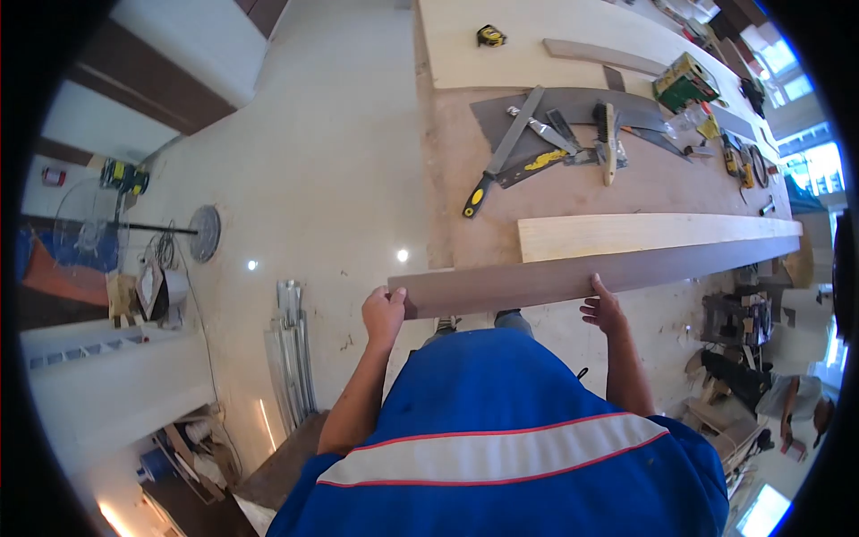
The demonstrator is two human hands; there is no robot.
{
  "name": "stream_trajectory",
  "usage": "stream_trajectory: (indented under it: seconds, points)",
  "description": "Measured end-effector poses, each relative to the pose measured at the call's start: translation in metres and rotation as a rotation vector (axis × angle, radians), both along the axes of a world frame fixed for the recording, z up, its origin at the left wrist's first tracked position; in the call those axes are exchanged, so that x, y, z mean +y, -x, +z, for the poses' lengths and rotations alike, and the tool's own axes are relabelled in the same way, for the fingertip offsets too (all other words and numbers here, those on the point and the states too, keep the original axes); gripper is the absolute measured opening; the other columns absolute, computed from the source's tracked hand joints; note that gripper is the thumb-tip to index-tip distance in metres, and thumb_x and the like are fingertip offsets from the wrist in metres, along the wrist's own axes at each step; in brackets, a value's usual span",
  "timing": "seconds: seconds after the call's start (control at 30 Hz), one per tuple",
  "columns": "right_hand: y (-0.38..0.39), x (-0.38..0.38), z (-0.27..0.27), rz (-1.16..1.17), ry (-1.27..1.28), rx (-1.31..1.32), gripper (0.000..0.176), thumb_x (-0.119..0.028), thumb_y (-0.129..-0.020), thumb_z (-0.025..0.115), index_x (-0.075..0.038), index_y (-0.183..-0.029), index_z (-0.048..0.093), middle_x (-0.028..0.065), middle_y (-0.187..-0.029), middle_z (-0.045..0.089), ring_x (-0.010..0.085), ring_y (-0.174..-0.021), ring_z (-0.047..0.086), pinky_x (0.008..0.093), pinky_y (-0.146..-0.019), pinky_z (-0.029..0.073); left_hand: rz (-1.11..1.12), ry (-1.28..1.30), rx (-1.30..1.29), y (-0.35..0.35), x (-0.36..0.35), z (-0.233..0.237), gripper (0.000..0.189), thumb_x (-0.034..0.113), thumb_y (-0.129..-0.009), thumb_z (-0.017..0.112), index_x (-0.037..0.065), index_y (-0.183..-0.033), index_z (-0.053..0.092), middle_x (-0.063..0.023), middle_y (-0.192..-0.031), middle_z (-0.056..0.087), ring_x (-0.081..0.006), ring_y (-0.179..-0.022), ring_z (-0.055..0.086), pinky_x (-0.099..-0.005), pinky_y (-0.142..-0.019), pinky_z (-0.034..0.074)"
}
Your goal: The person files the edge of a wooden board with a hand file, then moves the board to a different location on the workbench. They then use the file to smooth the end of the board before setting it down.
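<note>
A long brown strip (510,279) lies along the near edge of the workbench, its left end jutting past the bench corner. My left hand (384,315) grips that left end, thumb on top. Further right, my right hand (606,309) touches the strip's near edge with the thumb up and the fingers spread apart. Directly behind the strip is a pale wooden board (626,234). A file with a black and yellow handle (506,150) rests beyond it, beside a wooden-handled brush (609,143) and several scrapers on a dark sheet.
The workbench (456,234) also carries a tape measure (490,36), a green can (685,82) and pliers. Metal profiles (291,358) lie on the floor at left, near a pedestal fan (205,234). Tools and scraps stand at the right.
</note>
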State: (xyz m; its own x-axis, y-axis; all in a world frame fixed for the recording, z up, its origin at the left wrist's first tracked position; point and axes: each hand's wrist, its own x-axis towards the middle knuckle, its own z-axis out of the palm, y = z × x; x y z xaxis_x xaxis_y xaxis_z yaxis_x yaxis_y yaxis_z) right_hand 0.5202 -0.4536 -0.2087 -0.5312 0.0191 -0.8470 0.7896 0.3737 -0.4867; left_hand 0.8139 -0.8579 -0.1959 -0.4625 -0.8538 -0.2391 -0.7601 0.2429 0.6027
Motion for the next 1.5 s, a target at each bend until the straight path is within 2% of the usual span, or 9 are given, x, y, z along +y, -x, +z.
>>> stream_trajectory:
  seconds: [0.17, 0.27, 0.43, 0.6, 0.63, 0.77, 1.1, 1.3, 1.5]
  points:
    - [-0.034, -0.011, -0.022, 0.386, -0.831, 0.840, 0.102, -0.052, -0.083, 0.078, 0.007, -0.152, 0.031, 0.0344, -0.148, 0.041, 0.0486, -0.137, 0.042, 0.0551, -0.111, 0.036, -0.242, 0.424, 0.048, 0.106, 0.007, 0.034, 0.037, 0.028, -0.084, 0.075, -0.003, -0.102, 0.062, -0.0212, -0.099, 0.068, -0.0399, -0.092, 0.066, -0.0503, -0.080, 0.051]
    - [-0.059, -0.049, 0.036, 0.666, -0.762, 1.124, 0.096, -0.042, -0.080, 0.082, 0.004, -0.150, 0.036, 0.0329, -0.153, 0.035, 0.0446, -0.145, 0.033, 0.0576, -0.116, 0.029, -0.526, 0.711, 0.103, 0.201, 0.005, 0.039, 0.035, 0.029, -0.082, 0.076, 0.003, -0.100, 0.061, -0.0189, -0.098, 0.064, -0.0380, -0.089, 0.064, -0.0489, -0.077, 0.051]
    - [-0.045, -0.067, 0.039, 1.131, -0.216, 1.224, 0.095, -0.040, -0.075, 0.083, 0.001, -0.149, 0.039, 0.0237, -0.156, 0.035, 0.0409, -0.148, 0.030, 0.0582, -0.118, 0.026, -0.618, 0.356, -0.086, 0.325, 0.017, 0.010, 0.043, 0.024, -0.085, 0.075, 0.000, -0.115, 0.056, -0.0206, -0.108, 0.065, -0.0410, -0.102, 0.065, -0.0494, -0.086, 0.054]
    - [-0.014, -0.089, 0.040, 1.413, 0.114, 1.238, 0.092, -0.044, -0.074, 0.082, 0.000, -0.145, 0.044, 0.0202, -0.152, 0.040, 0.0402, -0.147, 0.032, 0.0585, -0.117, 0.027, -0.609, 0.222, -0.112, 0.363, 0.001, 0.002, 0.034, 0.014, -0.084, 0.069, -0.001, -0.112, 0.056, -0.0214, -0.097, 0.068, -0.0342, -0.084, 0.070, -0.0440, -0.073, 0.058]
    - [-0.010, -0.094, 0.039, 1.456, 0.152, 1.257, 0.092, -0.045, -0.074, 0.082, 0.000, -0.144, 0.044, 0.0200, -0.151, 0.041, 0.0401, -0.147, 0.032, 0.0583, -0.117, 0.027, -0.591, 0.192, -0.060, 0.357, -0.007, -0.001, 0.030, 0.012, -0.084, 0.067, -0.001, -0.108, 0.057, -0.0202, -0.091, 0.069, -0.0310, -0.076, 0.071, -0.0422, -0.066, 0.058]
    - [-0.003, -0.135, 0.036, 1.619, 0.341, 1.257, 0.093, -0.046, -0.073, 0.082, 0.000, -0.144, 0.045, 0.0194, -0.151, 0.042, 0.0398, -0.148, 0.031, 0.0578, -0.118, 0.027, -0.155, -0.995, 0.231, 0.293, -0.028, 0.084, 0.015, 0.006, -0.085, 0.061, 0.001, -0.098, 0.062, -0.0043, -0.071, 0.058, -0.0115, -0.050, 0.054, -0.0291, -0.042, 0.046]
    - [-0.081, -0.297, 0.042, 2.079, 0.524, 1.227, 0.107, -0.054, -0.076, 0.078, 0.004, -0.153, 0.031, 0.0206, -0.157, 0.034, 0.0378, -0.149, 0.028, 0.0558, -0.119, 0.025, 0.118, -0.433, 0.509, -0.021, -0.006, 0.157, 0.024, 0.015, -0.096, 0.064, -0.006, -0.106, 0.065, -0.0057, -0.069, 0.065, -0.0129, -0.065, 0.063, -0.0271, -0.060, 0.049]
    - [-0.128, -0.342, 0.033, 2.077, 0.416, 1.060, 0.113, -0.044, -0.070, 0.084, 0.007, -0.152, 0.026, 0.0217, -0.154, 0.036, 0.0369, -0.140, 0.037, 0.0525, -0.116, 0.029, 0.608, -0.497, 0.774, -0.067, -0.012, 0.114, 0.046, 0.003, -0.098, 0.055, -0.012, -0.141, 0.045, -0.0148, -0.103, 0.070, -0.0149, -0.073, 0.068, -0.0277, -0.070, 0.056]
    - [-0.133, -0.344, 0.028, 2.012, 0.395, 0.991, 0.113, -0.034, -0.065, 0.086, 0.004, -0.153, 0.027, 0.0222, -0.150, 0.039, 0.0372, -0.134, 0.044, 0.0534, -0.115, 0.031, 0.482, -0.607, 0.569, -0.097, -0.004, 0.088, 0.055, 0.000, -0.095, 0.052, -0.008, -0.148, 0.039, -0.0115, -0.105, 0.068, -0.0121, -0.071, 0.064, -0.0271, -0.067, 0.054]
